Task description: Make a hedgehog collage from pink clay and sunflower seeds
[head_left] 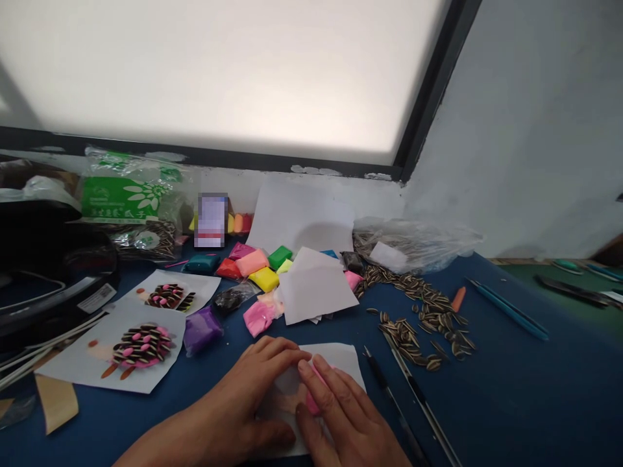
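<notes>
A lump of pink modelling clay lies on a white sheet of paper in front of me, partly hidden under my fingers. My right hand rests over the clay with its fingers stretched out and touching it. Beside it, my left hand is on the paper, its fingers loosely curved and apart, the fingertips close to those of the right. A pale, skin-toned shape shows on the paper between the hands.
Finished hedgehog pictures of clay and seeds lie left. Coloured clay packets and white paper cards stand beyond my hands. Loose sunflower seeds, a pen, tweezers and a blue tool are right.
</notes>
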`<state>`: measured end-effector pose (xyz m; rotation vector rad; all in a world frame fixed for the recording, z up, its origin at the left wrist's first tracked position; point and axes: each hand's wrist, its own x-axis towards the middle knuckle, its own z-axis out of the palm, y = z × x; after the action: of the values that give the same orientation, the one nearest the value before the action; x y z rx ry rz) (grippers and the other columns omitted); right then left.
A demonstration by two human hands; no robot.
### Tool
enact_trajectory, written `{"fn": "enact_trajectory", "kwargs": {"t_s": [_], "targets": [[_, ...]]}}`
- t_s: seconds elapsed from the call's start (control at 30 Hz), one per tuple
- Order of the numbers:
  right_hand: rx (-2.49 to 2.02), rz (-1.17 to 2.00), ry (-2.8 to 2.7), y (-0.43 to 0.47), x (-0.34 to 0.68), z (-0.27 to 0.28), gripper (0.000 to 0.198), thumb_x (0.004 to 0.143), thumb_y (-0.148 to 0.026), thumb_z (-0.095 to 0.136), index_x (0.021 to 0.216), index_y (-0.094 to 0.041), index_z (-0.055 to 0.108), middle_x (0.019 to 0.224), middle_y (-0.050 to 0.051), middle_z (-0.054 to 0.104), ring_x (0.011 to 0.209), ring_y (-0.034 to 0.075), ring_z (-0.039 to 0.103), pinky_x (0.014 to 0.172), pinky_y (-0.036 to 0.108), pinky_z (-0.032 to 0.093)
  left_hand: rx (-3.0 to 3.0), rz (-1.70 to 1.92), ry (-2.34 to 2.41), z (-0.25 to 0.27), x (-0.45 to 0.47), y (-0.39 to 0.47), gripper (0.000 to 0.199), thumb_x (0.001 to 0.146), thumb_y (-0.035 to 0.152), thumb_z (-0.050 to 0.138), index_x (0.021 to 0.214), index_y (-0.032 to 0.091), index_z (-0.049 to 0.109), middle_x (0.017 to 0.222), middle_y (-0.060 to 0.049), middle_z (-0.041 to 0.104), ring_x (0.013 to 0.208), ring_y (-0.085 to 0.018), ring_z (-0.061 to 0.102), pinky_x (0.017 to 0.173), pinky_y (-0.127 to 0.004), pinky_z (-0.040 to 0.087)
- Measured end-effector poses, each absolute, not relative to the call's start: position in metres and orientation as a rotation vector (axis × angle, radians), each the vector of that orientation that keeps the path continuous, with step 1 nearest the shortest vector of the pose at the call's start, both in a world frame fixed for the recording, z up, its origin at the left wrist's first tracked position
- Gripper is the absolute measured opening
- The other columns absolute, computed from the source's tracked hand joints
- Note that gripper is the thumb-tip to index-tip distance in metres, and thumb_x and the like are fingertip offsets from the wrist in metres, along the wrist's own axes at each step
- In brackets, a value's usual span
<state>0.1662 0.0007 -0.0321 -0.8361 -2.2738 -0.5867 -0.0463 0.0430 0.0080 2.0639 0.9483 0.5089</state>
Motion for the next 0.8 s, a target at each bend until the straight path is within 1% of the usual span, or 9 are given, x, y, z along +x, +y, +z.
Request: {"fn": "enact_trajectory", "kwargs": {"t_s": [0.1,0.17,0.27,0.47,0.57,0.6,0.67,0.73,0.8], "targets": [[-0.827,-0.601,-2.265,0.000,0.168,-0.027,0.023,0.105,-0.020,0.050,0.105,-0.017,0.073,0.136,0.010,0.070,0.140,0.025,0.053,0.109,0.035,0.051,2.038,0.503,0.941,0.007,-0.047,0.044,0.076,0.064,0.008,0.064,0.136,0.031,0.059,0.141,-0.004,0.057,0.132,-0.033,0.046,0.114,-0.050,0.037],[-0.818,-0.600,-2.250,0.001,0.168,-0.025,0.026,0.106,-0.018,0.048,0.102,-0.017,0.073,0.134,0.010,0.072,0.139,0.024,0.054,0.110,0.034,0.050,2.015,0.499,0.945,0.009,-0.047,0.044,0.076,0.065,0.008,0.066,0.137,0.031,0.059,0.142,-0.004,0.056,0.134,-0.034,0.044,0.114,-0.049,0.037],[-0.782,-0.591,-2.222,0.004,0.167,-0.023,0.031,0.106,-0.013,0.044,0.099,-0.017,0.074,0.129,0.010,0.074,0.135,0.023,0.058,0.110,0.032,0.050,1.989,0.479,0.963,0.012,-0.047,0.043,0.074,0.064,0.009,0.066,0.135,0.031,0.061,0.141,-0.003,0.058,0.135,-0.034,0.043,0.114,-0.050,0.037],[-0.746,-0.586,-2.203,0.007,0.167,-0.017,0.038,0.108,-0.016,0.037,0.094,-0.018,0.073,0.125,0.008,0.076,0.131,0.022,0.062,0.106,0.031,0.052,1.941,0.446,0.963,0.021,-0.045,0.041,0.068,0.063,0.012,0.063,0.129,0.028,0.064,0.139,-0.004,0.058,0.134,-0.034,0.044,0.115,-0.049,0.036],[-0.751,-0.566,-2.098,0.009,0.173,-0.014,0.041,0.109,-0.020,0.035,0.091,-0.019,0.072,0.123,0.010,0.077,0.132,0.023,0.060,0.108,0.032,0.050,1.897,0.396,1.031,0.022,-0.045,0.041,0.070,0.061,0.011,0.063,0.129,0.028,0.065,0.143,-0.004,0.056,0.138,-0.035,0.040,0.118,-0.052,0.031],[-0.741,-0.569,-2.104,0.010,0.176,-0.012,0.044,0.110,-0.028,0.034,0.089,-0.019,0.071,0.123,0.011,0.076,0.132,0.023,0.060,0.107,0.032,0.050,1.884,0.381,1.048,0.022,-0.045,0.041,0.074,0.060,0.011,0.064,0.133,0.028,0.063,0.146,-0.004,0.054,0.141,-0.036,0.036,0.119,-0.053,0.028],[-0.803,-0.534,-2.269,0.012,0.182,-0.010,0.037,0.108,-0.037,0.043,0.092,-0.020,0.071,0.130,0.013,0.073,0.131,0.025,0.061,0.104,0.033,0.052,1.858,0.339,1.071,0.021,-0.047,0.042,0.083,0.061,0.012,0.065,0.141,0.029,0.058,0.154,-0.004,0.048,0.148,-0.037,0.026,0.122,-0.054,0.022],[-0.818,-0.508,-2.307,0.013,0.188,-0.008,0.030,0.105,-0.037,0.048,0.097,-0.020,0.072,0.133,0.016,0.071,0.132,0.027,0.060,0.103,0.035,0.053,1.829,0.292,1.081,0.020,-0.050,0.042,0.087,0.062,0.012,0.065,0.147,0.031,0.054,0.159,-0.004,0.042,0.152,-0.037,0.018,0.124,-0.054,0.016],[-0.803,-0.488,-2.318,0.014,0.191,-0.007,0.025,0.103,-0.035,0.052,0.104,-0.020,0.071,0.135,0.016,0.070,0.134,0.028,0.059,0.103,0.037,0.053,1.813,0.267,1.070,0.020,-0.052,0.043,0.088,0.063,0.012,0.065,0.148,0.032,0.053,0.161,-0.003,0.039,0.153,-0.036,0.016,0.124,-0.053,0.016]]}}
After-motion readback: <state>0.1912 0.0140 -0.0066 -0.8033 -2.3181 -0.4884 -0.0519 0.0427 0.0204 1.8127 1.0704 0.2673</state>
